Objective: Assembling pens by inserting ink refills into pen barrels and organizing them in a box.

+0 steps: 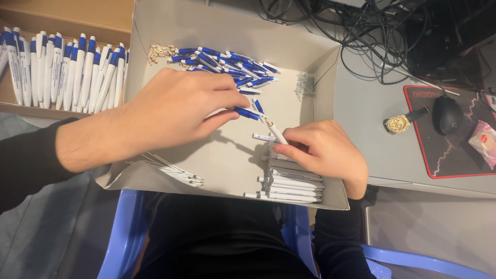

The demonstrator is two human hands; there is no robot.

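A shallow cardboard box rests on my lap. At its far side lies a heap of several blue pen caps and clips. My left hand reaches into the box, its fingertips pinching a blue pen part. My right hand holds a white pen barrel, tilted, its tip close to the blue part. Below my right hand lies a stack of several white barrels. More white barrels lie at the box's near left, partly hidden by my left wrist.
A second cardboard box at the upper left holds a row of several finished white-and-blue pens. On the grey desk at right are a gold wristwatch, a black mouse on a black mat, a pink packet and tangled cables.
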